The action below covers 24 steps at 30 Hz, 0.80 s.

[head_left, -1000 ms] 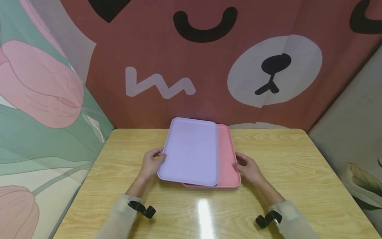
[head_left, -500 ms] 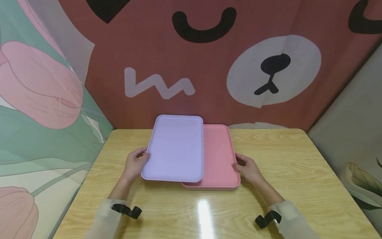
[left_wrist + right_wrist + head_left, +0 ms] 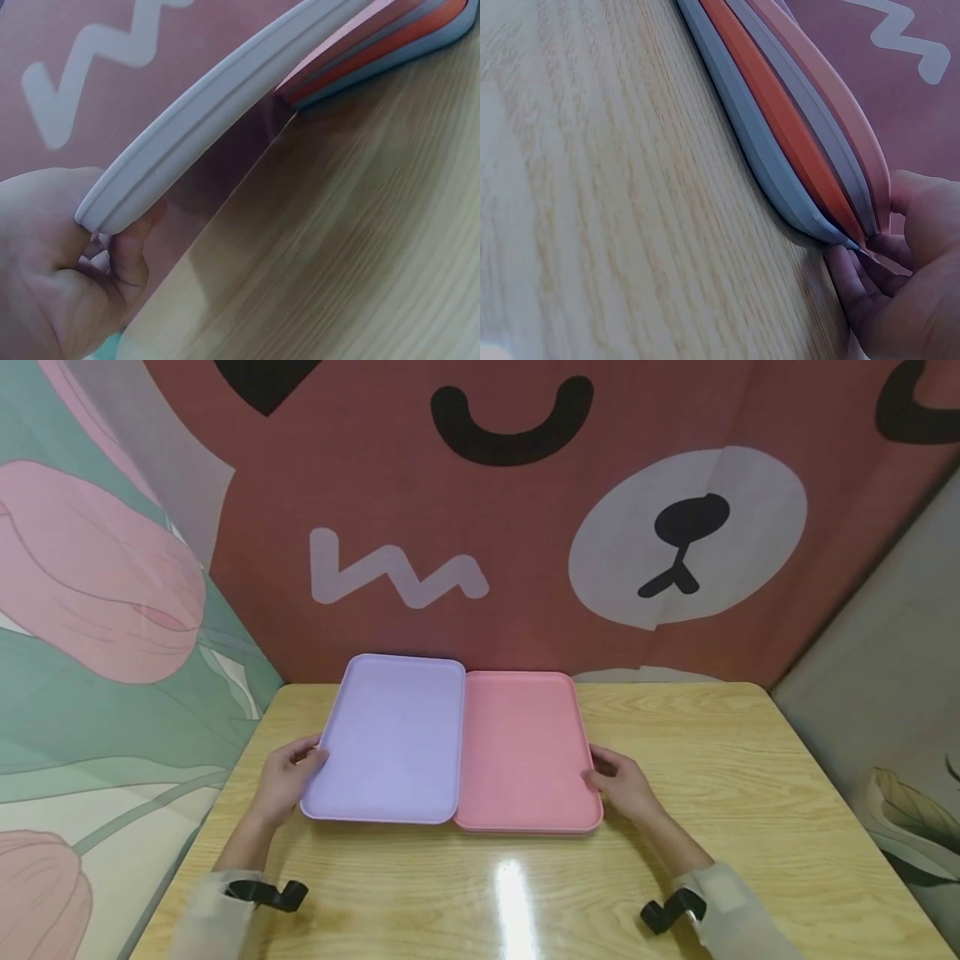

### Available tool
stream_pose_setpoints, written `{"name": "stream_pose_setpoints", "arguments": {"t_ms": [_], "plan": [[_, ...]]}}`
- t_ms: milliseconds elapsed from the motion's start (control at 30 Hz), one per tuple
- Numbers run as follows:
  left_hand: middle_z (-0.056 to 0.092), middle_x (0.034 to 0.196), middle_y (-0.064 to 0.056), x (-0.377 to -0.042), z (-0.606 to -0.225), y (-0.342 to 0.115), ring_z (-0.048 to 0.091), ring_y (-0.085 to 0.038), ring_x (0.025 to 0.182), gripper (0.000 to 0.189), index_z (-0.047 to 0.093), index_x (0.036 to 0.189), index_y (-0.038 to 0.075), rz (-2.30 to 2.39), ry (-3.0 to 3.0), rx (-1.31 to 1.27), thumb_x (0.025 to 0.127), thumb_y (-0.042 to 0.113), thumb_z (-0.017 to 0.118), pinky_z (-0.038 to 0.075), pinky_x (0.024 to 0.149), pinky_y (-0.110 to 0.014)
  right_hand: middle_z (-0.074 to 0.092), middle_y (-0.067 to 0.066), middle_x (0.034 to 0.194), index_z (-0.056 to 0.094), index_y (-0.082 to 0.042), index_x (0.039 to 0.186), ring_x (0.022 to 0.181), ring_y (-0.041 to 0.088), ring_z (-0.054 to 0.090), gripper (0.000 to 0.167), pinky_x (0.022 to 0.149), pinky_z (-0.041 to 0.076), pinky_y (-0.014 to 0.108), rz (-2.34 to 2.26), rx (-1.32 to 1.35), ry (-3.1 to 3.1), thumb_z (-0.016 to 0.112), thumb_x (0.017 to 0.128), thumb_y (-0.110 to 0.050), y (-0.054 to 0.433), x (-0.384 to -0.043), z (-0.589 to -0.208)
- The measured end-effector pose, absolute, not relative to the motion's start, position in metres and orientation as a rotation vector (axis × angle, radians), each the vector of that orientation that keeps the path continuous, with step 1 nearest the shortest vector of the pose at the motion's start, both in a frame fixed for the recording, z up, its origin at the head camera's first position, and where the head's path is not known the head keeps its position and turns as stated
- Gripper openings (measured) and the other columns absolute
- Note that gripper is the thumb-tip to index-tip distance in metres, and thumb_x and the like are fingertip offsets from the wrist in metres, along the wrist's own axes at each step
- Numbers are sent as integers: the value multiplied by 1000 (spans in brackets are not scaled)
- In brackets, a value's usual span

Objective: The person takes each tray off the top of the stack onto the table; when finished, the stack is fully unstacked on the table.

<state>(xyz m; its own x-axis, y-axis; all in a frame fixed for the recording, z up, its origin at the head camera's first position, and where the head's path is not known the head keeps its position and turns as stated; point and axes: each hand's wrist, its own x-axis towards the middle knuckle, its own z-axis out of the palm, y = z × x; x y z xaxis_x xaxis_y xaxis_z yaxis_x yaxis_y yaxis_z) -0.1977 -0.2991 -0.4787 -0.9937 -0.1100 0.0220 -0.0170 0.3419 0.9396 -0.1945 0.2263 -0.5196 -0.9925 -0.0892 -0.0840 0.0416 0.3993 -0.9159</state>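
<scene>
A lavender rectangular tray [image 3: 390, 739] is held by its left edge in my left hand [image 3: 281, 785], thumb on the rim and fingers beneath. In the left wrist view there is a gap between this tray [image 3: 199, 116] and the tabletop. Its right edge meets the left edge of the pink tray [image 3: 525, 752], which tops a stack. Below the pink one, the right wrist view shows a greyish tray [image 3: 810, 109], an orange tray [image 3: 776, 105] and a blue-grey tray [image 3: 754, 146] at the bottom. My right hand [image 3: 626, 785] grips the stack's right edge, thumb on the pink rim.
The wood-grain table [image 3: 697, 752] carries the stack near its middle, towards the back edge. Behind it rises a printed bear backdrop [image 3: 525, 568], with a floral cloth [image 3: 112, 718] at the left. Black wrist mounts [image 3: 266, 893] sit on both sleeves.
My left hand has drawn the lavender tray leftward off the pink tray, uncovering the pink tray's surface. The right hand has stayed at the stack's right edge.
</scene>
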Motion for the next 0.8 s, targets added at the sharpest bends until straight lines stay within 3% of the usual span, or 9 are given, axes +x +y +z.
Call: {"name": "stream_pose_setpoints", "arguments": {"t_ms": [233, 433, 533, 800], "plan": [[63, 100, 6, -189, -480, -338, 61, -3, 83, 49, 50, 140, -14, -1718, -2588, 86, 104, 18, 60, 57, 69, -23, 54, 29, 142, 43, 8, 149, 128, 41, 53, 55, 102, 50, 36, -1651, -44, 2544, 63, 100, -8, 226, -195, -520], [62, 96, 14, -183, -485, -367, 62, -3, 83, 53, 47, 141, -16, -1692, -2616, 89, 105, 22, 59, 57, 69, -24, 54, 30, 141, 43, 9, 148, 128, 41, 54, 55, 92, 47, 18, -1665, -50, 2545, 63, 100, -8, 225, -194, -518], [61, 99, 16, -182, -486, -380, 62, -2, 84, 56, 46, 142, -16, -1654, -2655, 101, 105, 25, 58, 57, 70, -23, 53, 31, 142, 43, 10, 148, 128, 42, 53, 56, 90, 46, 15, -1677, -63, 2534, 64, 100, -8, 224, -193, -516], [60, 108, 1, -183, -489, -402, 60, -2, 86, 57, 45, 144, -15, -1557, -2741, 110, 107, 27, 55, 57, 71, -23, 55, 29, 141, 44, 9, 148, 128, 40, 54, 55, 95, 48, 22, -1654, -42, 2552, 64, 100, -8, 225, -194, -519]]}}
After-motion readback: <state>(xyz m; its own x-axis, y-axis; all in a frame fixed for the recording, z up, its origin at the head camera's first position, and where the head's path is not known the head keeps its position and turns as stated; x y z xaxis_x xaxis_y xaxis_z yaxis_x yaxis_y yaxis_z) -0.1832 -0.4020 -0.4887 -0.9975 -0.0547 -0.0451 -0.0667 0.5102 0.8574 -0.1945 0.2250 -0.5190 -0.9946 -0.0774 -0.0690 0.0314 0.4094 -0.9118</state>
